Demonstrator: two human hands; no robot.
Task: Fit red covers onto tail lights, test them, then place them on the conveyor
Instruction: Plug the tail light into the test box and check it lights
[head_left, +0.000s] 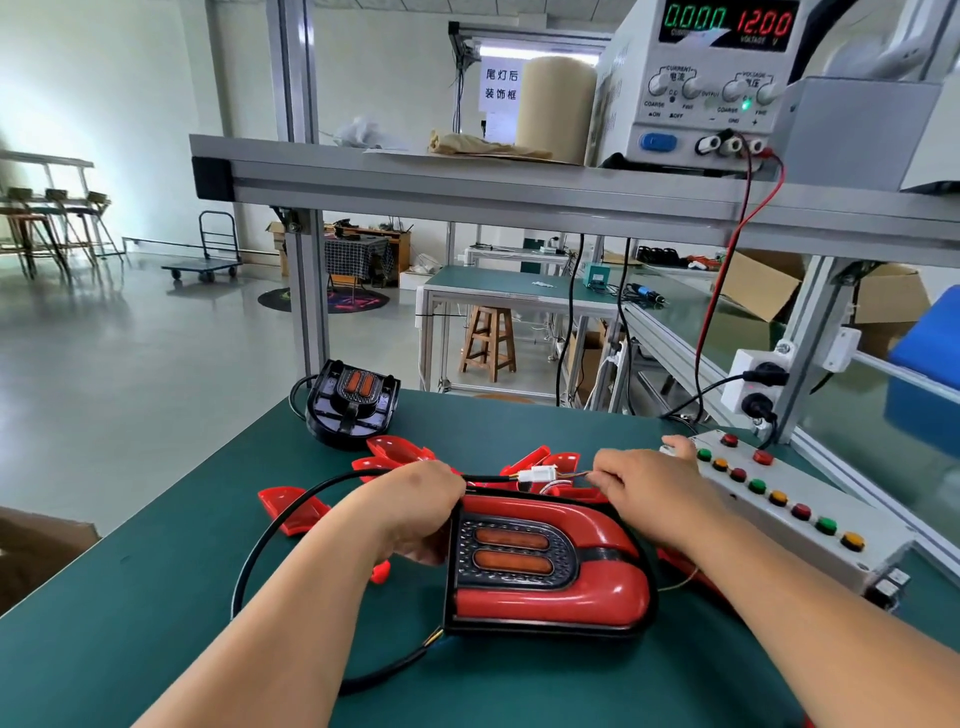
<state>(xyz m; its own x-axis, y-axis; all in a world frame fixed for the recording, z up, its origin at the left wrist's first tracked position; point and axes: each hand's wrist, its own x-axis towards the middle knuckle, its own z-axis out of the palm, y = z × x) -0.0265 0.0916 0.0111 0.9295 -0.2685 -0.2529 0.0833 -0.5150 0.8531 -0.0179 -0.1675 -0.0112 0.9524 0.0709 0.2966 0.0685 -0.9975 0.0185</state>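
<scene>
One green bench (156, 597) is seen carrying a red-covered tail light (550, 597) at its near middle, its left edge clamped in the grip of the left hand (415, 512). A black tail light (353, 405) is set at the far edge, with loose red covers (291, 506) scattered between. Thin wires (576, 474) beside the white connector (540, 474) are pinched by the right hand (649, 493).
</scene>
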